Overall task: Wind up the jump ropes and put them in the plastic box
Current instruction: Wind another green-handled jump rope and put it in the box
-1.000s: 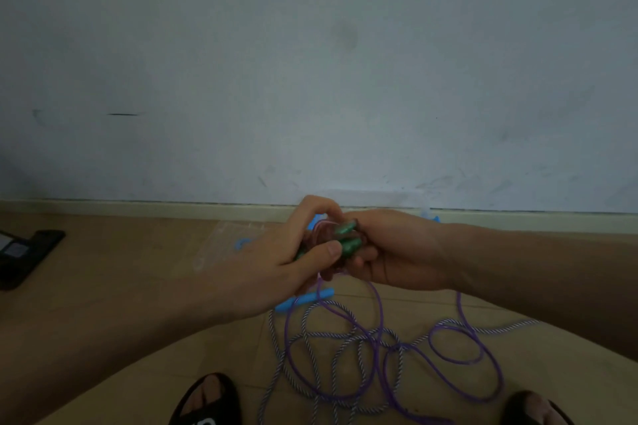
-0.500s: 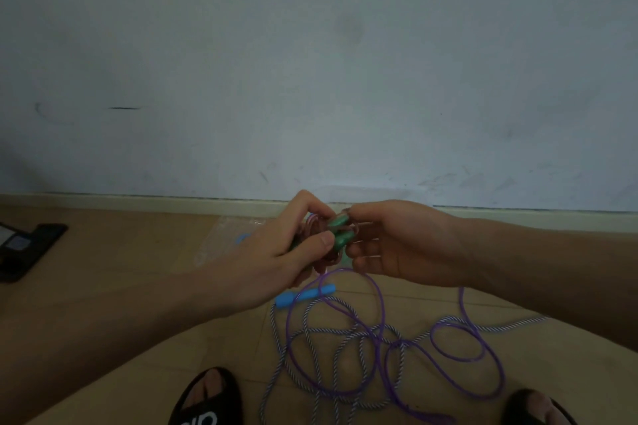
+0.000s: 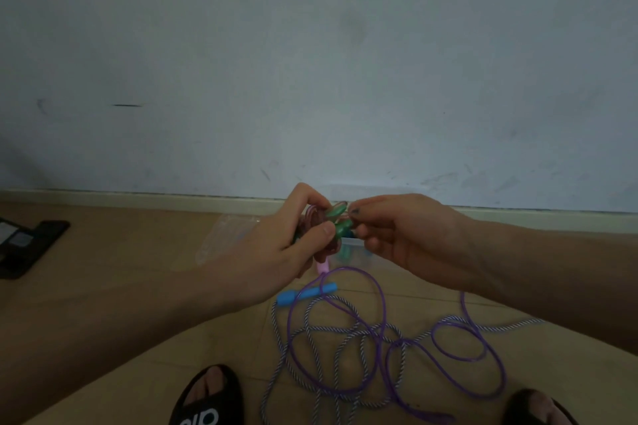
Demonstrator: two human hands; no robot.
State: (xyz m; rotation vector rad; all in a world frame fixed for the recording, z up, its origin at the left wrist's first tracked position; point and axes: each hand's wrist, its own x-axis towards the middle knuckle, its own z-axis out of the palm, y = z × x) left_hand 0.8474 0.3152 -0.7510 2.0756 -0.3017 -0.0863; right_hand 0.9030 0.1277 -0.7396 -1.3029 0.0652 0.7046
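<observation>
My left hand grips a coiled pink jump rope with two green handles sticking out to the right. My right hand pinches the rope's end beside the upper handle. Below them, on the wooden floor, lie a loose purple rope and a purple-and-white twisted rope with a blue handle, tangled together. A clear plastic box stands by the wall behind my hands, mostly hidden. A pink handle shows just under my left hand.
A clear plastic lid or bag lies on the floor left of my hands. A black device sits at the far left. My two feet in black sandals are at the bottom edge. A pale wall rises behind.
My right hand has let go of the bundle's handles and drawn back slightly to the right, now pinching only at the upper handle's tip. Both hands have drifted a little left.
</observation>
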